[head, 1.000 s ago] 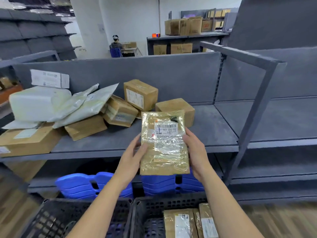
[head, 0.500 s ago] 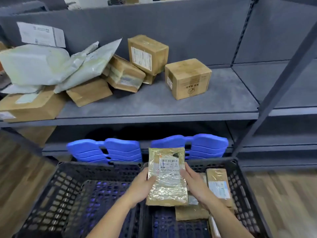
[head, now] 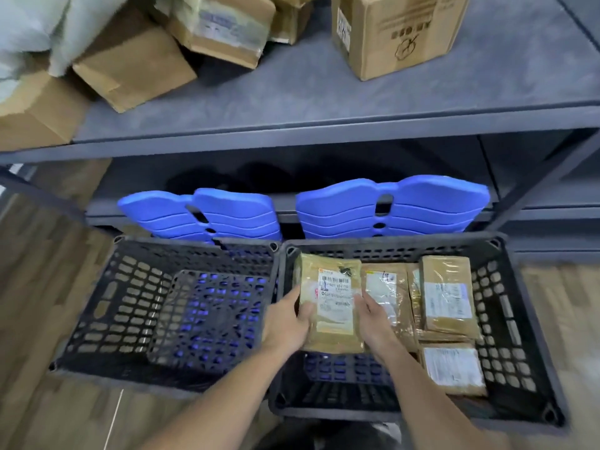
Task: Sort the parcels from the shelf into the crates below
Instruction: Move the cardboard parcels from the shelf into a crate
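Brown tape-wrapped parcel is being held flat, label up, at the far-left corner of the right crate, beside other parcels lying there; left grip and right grip are pinching its side edges, likely to seat it neatly.

Tan parcel, black lattice crates, blue ribbed boards, grey shelf.

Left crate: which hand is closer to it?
Left. The left hand grips the taped parcel by its left edge, at the divider bordering the left crate. The right hand holds the parcel's right edge, further inside the right crate.
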`<state>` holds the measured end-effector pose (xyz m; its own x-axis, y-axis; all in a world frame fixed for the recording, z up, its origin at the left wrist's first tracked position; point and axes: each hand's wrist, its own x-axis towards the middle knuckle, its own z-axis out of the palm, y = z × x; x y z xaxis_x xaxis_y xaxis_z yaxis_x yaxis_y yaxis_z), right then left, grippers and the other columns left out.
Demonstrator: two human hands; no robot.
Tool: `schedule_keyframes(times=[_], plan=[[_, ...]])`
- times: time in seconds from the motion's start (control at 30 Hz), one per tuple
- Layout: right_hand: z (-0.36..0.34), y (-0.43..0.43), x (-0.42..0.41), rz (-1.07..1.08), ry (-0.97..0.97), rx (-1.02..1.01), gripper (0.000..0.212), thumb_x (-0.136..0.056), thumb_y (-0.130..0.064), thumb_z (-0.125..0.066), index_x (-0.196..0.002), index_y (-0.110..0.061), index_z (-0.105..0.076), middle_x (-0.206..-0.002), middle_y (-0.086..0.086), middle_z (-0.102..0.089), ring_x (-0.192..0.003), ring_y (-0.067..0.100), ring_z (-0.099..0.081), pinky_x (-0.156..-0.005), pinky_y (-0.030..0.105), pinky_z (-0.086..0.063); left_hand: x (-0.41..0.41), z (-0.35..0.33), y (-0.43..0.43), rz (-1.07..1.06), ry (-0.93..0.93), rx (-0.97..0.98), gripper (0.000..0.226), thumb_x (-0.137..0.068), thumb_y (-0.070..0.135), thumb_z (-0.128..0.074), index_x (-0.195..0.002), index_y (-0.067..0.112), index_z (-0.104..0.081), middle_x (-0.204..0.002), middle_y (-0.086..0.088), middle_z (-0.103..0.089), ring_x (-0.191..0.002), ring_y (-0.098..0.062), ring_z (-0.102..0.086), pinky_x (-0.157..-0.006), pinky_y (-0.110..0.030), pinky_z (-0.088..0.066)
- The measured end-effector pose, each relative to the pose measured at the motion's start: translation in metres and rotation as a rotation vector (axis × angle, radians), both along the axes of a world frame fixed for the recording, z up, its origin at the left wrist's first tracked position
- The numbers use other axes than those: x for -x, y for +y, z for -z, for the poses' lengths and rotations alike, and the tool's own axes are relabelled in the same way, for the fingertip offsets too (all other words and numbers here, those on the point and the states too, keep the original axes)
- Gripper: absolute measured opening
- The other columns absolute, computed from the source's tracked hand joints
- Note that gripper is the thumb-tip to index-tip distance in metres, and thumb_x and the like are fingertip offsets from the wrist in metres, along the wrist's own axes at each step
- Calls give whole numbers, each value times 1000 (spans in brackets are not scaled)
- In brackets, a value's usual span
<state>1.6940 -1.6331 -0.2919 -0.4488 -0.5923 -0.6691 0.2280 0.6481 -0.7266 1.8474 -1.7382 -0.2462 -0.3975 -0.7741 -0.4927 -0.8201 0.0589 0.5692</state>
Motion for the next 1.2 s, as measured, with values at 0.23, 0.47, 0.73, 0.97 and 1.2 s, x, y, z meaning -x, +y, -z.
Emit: schedule_keyframes(times=[0.23,0.47,0.73,0.97,1.2], plan=[[32,0,2,2,-71,30,57,-112,-43,-36,-165,-27,-22,-169,-5,-26,-153,22,-32,-126,36,-23,6,29,12,-73,-48,-9,55,-110,27,-49,-162,31,-33,-106,14,-68,-74,2,-57,-62,-7,-44],[34,3,3,-121,-4,44,60,-111,-45,-36,-166,-23,-21,-163,1,-41,-147,25,-43,-118,35,-33,14,37,16,-223,-93,-49,54,-112,18,-40,-163,29,-29,-117,10,-64,-86,-7,-59,-77,-26,-48],[46,-3,-1,-197,127,10,75,-103,-61,-39,-166,-35,-8,-120,8,-64,-52,-3,-56,-61,19,-51,21,45,34,-132,-201,31,67,-108,34,-52,-165,35,-17,-91,-8,-63,-77,-17,-63,-67,-14,-50],[45,-2,-10,-257,200,29,67,-106,-56,-35,-160,-50,4,-154,12,-51,-109,22,-67,-102,38,-50,-2,49,48,555,-403,285,112,-89,73,-59,-162,31,15,-159,-10,49,-152,-41,33,-130,-49,0],[44,-8,6,-358,226,-37,65,-111,-46,-35,-167,-32,-3,-172,0,-22,-151,27,-37,-121,39,-32,30,64,35,755,-714,324,131,-90,69,-60,-147,16,45,-143,-33,56,-133,-61,47,-118,-73,13]])
